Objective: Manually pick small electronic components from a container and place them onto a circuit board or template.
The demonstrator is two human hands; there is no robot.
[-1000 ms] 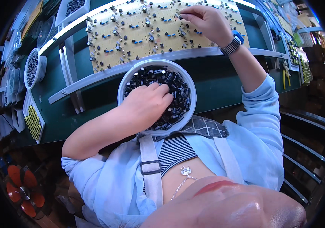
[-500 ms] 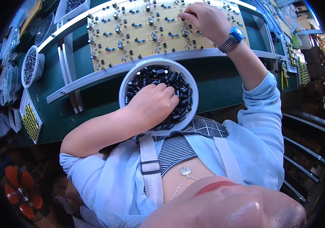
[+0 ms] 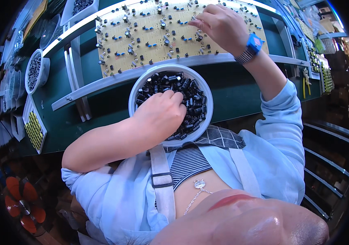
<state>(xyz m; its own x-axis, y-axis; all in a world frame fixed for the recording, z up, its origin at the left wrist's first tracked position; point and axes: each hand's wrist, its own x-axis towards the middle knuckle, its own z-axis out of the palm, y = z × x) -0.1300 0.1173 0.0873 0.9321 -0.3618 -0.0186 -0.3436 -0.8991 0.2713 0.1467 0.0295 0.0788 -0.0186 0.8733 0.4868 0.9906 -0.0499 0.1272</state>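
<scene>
My left hand (image 3: 161, 113) rests in a round white tub (image 3: 209, 118) packed with black cylindrical capacitors (image 3: 190, 87). Its fingers curl down among them, and whatever the fingertips grip is hidden. Over a panel of tan circuit boards (image 3: 150, 24) is my right hand (image 3: 222, 27), wearing a watch with a blue case (image 3: 254, 43) on the wrist. Thumb and fingers come together in a pinch just above the boards; what lies between them is too small to make out. Black capacitors and small blue parts stand in rows across the panel.
A metal rail (image 3: 113, 81) runs along the panel's near edge, behind the tub. On the left of the green table (image 3: 56, 118) stand a white bowl of small metal parts (image 3: 35, 71) and a tray of yellow parts (image 3: 34, 128). Pliers with yellow handles (image 3: 306, 83) lie at right.
My right hand has turned slightly and its fingertips have dipped a little toward the boards. In the tub, my left hand has shifted slightly left among the capacitors.
</scene>
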